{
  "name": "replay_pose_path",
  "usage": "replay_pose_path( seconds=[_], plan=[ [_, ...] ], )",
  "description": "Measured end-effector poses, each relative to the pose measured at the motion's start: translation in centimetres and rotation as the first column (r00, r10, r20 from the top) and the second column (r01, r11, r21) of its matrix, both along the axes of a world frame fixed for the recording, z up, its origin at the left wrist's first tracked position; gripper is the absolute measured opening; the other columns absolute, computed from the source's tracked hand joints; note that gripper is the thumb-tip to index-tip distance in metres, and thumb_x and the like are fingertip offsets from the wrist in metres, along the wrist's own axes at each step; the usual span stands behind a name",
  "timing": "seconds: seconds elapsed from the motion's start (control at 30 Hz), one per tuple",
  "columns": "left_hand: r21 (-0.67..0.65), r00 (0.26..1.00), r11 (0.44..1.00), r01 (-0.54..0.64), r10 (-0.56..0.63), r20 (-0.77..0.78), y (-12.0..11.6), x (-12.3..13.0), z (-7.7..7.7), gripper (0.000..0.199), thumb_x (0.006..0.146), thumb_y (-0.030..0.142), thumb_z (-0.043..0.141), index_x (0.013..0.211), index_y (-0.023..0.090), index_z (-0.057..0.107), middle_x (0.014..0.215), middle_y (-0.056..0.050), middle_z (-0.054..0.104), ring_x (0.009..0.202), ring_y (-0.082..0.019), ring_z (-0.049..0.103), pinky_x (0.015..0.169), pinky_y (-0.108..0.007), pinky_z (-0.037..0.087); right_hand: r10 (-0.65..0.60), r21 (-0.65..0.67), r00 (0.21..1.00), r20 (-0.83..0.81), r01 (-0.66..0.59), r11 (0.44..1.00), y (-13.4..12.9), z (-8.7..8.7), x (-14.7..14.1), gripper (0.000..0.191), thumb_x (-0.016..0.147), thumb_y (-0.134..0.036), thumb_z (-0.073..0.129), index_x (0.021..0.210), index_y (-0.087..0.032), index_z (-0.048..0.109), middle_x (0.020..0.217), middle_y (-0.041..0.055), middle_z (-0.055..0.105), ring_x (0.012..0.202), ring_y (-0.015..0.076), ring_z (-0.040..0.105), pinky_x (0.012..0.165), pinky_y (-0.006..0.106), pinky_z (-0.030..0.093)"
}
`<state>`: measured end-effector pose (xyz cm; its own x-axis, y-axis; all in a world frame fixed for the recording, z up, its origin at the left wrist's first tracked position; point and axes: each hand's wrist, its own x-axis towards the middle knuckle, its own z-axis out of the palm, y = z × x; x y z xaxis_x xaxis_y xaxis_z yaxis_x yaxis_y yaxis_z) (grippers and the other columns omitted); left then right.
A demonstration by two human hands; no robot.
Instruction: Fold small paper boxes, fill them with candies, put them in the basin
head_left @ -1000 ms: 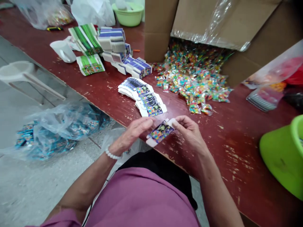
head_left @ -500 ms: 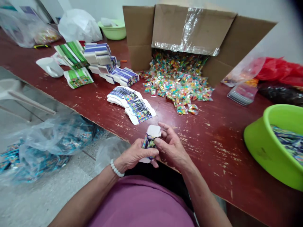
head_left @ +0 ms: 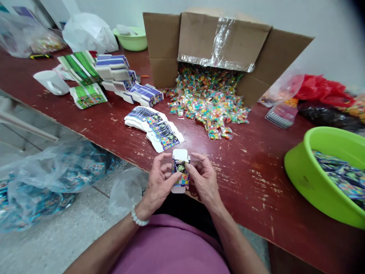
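Observation:
A small printed carton (head_left: 180, 173), dark with colourful pictures, is held upright between my two hands at the table's front edge. White flaps stick out at its top and bottom. My left hand (head_left: 161, 177) grips its left side, thumb across the front. On the right side my right hand (head_left: 202, 177) pinches it, the thumb pressing near the upper front. Just beyond lies a fanned row of flat cartons (head_left: 156, 127) with the same print. Farther back, wrapped candies (head_left: 212, 102) spill from a cardboard box (head_left: 222, 42).
A green basin (head_left: 308, 179) with dark printed packets stands at the right. Bundled purple cartons (head_left: 146, 93), green cartons (head_left: 88, 95) and a white mug (head_left: 53, 82) are at the left. Red plastic bags (head_left: 322, 89) lie back right. A plastic bag of blue packets (head_left: 62, 171) sits below the table's left edge.
The carton has turned from tilted to upright, facing me. My left hand's fingers have shifted up along its side. The whole view has moved slightly right.

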<state>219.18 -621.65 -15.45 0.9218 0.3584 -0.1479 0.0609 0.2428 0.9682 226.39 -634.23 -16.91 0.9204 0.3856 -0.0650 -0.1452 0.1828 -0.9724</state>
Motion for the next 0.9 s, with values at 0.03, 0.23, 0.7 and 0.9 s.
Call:
replay_pose_path(
  seconds=[0.03, 0.23, 0.7, 0.9],
  plan=[
    [0.031, 1.000, 0.999, -0.009, 0.009, 0.016, -0.1, -0.1, 0.0, 0.058, 0.077, 0.027, 0.075, 0.125, 0.026, 0.044, 0.112, -0.005, 0.068, 0.087, -0.017, 0.069, 0.076, -0.029, 0.057, 0.020, 0.022, 1.000, 0.012, -0.021, 1.000, 0.0, -0.1, -0.1, 0.032, 0.082, -0.033, 0.070, 0.111, -0.025, 0.060, 0.095, 0.0014, 0.072, 0.081, 0.0158, 0.067, 0.070, 0.027, 0.054],
    [-0.009, 0.997, 0.997, 0.077, -0.078, -0.029, 0.5, -0.1, -0.1, 0.031, 0.079, 0.030, 0.074, 0.106, 0.022, 0.060, 0.096, -0.002, 0.068, 0.080, -0.014, 0.064, 0.070, -0.023, 0.054, 0.082, -0.086, 0.993, 0.086, -0.074, 0.993, -0.9, 0.0, 0.8, 0.016, 0.082, -0.035, 0.072, 0.083, -0.019, 0.070, 0.084, 0.0011, 0.070, 0.075, 0.0139, 0.062, 0.071, 0.026, 0.049],
    [-0.356, 0.917, 0.900, 0.253, -0.340, -0.210, 0.7, -0.2, -0.1, 0.050, 0.090, 0.060, 0.051, 0.112, 0.016, 0.055, 0.081, -0.007, 0.069, 0.064, -0.017, 0.067, 0.058, -0.026, 0.052, 0.166, -0.190, 0.951, 0.261, -0.118, 0.975, -1.2, 0.5, 1.5, 0.015, 0.082, -0.036, 0.072, 0.082, -0.021, 0.072, 0.082, 0.0020, 0.066, 0.074, 0.0152, 0.061, 0.067, 0.027, 0.048],
    [-0.327, 0.903, 0.933, 0.153, -0.266, -0.338, 0.0, 0.1, -0.5, 0.062, 0.089, 0.070, 0.039, 0.092, 0.012, 0.061, 0.071, -0.008, 0.068, 0.049, -0.013, 0.061, 0.047, -0.021, 0.046, 0.269, -0.341, 0.936, 0.229, -0.181, 0.922, -1.0, 1.0, 1.7, 0.019, 0.087, -0.037, 0.064, 0.084, -0.020, 0.069, 0.077, 0.0004, 0.068, 0.068, 0.0133, 0.062, 0.063, 0.025, 0.047]
  ],
)
